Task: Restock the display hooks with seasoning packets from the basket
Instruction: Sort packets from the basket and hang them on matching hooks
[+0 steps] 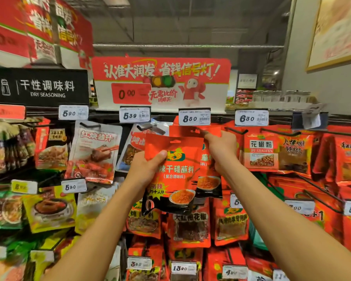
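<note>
Red seasoning packets fill a shop's pegboard wall. The left hand (148, 169) grips one red packet (173, 175) by its left edge, thumb across the front, held just in front of the rack. The right hand (221, 149) pinches the top of a second packet (208, 159) at the hook (199, 129) under the 8.80 price tag (194, 117); whether its hang hole is already threaded is unclear. If the hole misses the prong, that packet could slip and fall. No basket is visible.
</note>
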Demonstrator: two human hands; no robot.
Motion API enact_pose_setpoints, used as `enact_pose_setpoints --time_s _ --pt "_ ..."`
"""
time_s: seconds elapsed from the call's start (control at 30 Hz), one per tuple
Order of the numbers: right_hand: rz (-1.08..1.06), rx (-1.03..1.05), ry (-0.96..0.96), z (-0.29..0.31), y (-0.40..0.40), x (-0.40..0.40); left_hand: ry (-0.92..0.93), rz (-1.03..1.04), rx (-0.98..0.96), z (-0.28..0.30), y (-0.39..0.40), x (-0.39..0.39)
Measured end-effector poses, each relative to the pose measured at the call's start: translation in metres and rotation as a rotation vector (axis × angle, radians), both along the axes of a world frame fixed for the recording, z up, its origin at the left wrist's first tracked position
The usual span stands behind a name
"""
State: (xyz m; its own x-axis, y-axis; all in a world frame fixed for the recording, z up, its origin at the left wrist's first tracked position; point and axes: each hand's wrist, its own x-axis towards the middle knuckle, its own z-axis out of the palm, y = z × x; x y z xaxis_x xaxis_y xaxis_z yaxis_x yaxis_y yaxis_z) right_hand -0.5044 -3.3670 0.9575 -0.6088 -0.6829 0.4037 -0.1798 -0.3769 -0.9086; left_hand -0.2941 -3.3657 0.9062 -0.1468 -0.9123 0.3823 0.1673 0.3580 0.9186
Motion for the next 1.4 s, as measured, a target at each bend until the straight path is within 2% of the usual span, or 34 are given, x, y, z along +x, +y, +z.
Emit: enact_pose_setpoints --time_s 0.23,0.4,0.5,0.67,0.73,0.83,0.93,1.0,1.1,1.4 --pt "-0.041 0.061 0.070 0.004 -0.027 -0.001 0.015 -0.039 0.003 0.001 -0.013 -0.001" --pt "-0.010 0.102 -0.138 0.004 -0.058 -0.014 0.006 -0.039 -0.003 -0.001 -0.020 -0.001" --pt "-0.080 0.154 -0.044 0.003 -0.074 -0.020 0.012 -0.039 0.003 -0.001 -0.025 -0.005" --pt "-0.040 0.217 -0.006 0.001 -0.082 -0.029 0.043 -0.053 0.036 0.003 -0.028 -0.018" --pt "-0.052 0.185 -0.041 -0.002 -0.073 -0.035 0.076 -0.077 0.054 0.004 -0.027 -0.025" --pt "-0.084 -0.003 -0.073 -0.008 -0.047 -0.040 0.083 -0.104 0.039 0.007 -0.027 -0.038" --pt "0.142 -0.203 -0.136 -0.014 -0.019 -0.037 0.083 -0.082 0.018 0.013 -0.029 -0.052" --pt "0.227 -0.205 0.004 -0.017 -0.011 -0.035 0.093 -0.071 0.026 0.019 -0.032 -0.061" --pt "0.188 -0.183 0.188 -0.014 -0.010 -0.031 0.128 -0.072 0.043 0.028 -0.036 -0.069" --pt "-0.015 0.022 0.264 -0.003 -0.032 -0.027 0.095 0.053 0.091 0.041 -0.052 -0.075"
